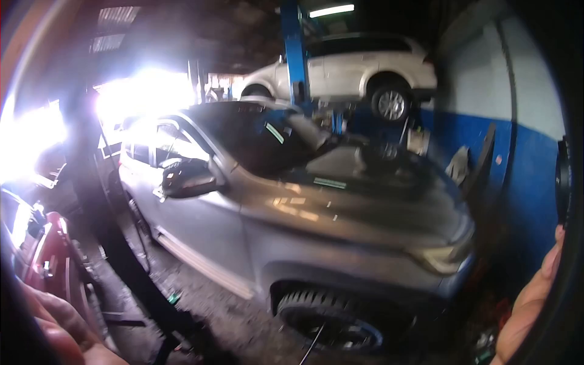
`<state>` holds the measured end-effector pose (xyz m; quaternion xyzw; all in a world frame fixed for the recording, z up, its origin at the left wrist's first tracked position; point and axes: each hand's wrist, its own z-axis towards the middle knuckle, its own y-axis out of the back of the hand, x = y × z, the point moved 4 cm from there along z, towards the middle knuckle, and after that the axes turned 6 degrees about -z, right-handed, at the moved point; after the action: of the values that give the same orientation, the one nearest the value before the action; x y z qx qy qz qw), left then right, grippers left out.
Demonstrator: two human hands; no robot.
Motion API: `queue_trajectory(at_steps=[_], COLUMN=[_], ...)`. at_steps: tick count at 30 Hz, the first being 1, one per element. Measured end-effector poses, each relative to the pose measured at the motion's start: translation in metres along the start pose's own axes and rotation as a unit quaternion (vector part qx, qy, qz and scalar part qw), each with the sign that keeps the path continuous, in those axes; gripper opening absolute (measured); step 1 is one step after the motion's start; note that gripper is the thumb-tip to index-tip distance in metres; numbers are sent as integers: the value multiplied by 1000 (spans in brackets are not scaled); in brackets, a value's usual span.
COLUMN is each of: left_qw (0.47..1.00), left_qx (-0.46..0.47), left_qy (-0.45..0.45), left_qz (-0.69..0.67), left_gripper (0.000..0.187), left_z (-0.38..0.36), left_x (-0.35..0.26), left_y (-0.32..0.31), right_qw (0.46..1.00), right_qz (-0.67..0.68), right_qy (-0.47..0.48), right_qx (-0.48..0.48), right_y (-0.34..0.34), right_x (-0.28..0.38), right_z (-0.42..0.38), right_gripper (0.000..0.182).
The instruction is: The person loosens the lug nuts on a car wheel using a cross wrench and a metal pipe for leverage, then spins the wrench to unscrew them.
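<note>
One grey car point(207, 228) fills the middle; one white car point(340, 73) sits raised behind. One red panel point(52, 249) is near the left hand point(58, 325). The right hand point(530, 304) reaches one dark disc point(563, 182), right edge. I cannot tell either grip.

On your right rose a two-tone painted wall point(530, 167), white above and blue below, while glaring white daylight point(146, 94) flooded your left, a glowing white tube lamp point(331, 11) shone overhead, and a dirty grey-brown floor point(210, 292) spread below.
</note>
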<state>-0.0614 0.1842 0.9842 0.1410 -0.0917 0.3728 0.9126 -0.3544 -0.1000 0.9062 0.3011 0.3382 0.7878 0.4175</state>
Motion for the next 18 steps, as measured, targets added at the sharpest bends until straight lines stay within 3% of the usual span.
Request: queue_trajectory(at_steps=[8,10,11,12,13,15,18], left_qw=[999,999,999,999,999,998,997], left_qx=[50,52,51,50,50,55,75], left_qy=[-2,-5,-7,-11,-13,-11,-8], left_qz=[-12,-12,-10,-10,-9,-7,-4], left_gripper=[30,29,29,29,29,29,28], left_z=[-14,-21,-23,-26,-27,-32,-37], left_x=[-4,-10,-10,-12,-12,-13,-18], left_y=[-12,-10,-9,-11,-12,-12,-12], right_qw=[990,979,988,947,930,950,975], right_qz=[48,82,96,107,81,49,66], right_qy=[17,80,104,120,154,204,185], right_qx=[131,170,-57,-277,-325,-233,-101], right_y=[18,32,46,52,50,36,2], right_x=[4,-10,5,21,30,28,12], right_z=[31,38,29,13,6,22,50], right_gripper=[83,72,64,56,54,52,48])
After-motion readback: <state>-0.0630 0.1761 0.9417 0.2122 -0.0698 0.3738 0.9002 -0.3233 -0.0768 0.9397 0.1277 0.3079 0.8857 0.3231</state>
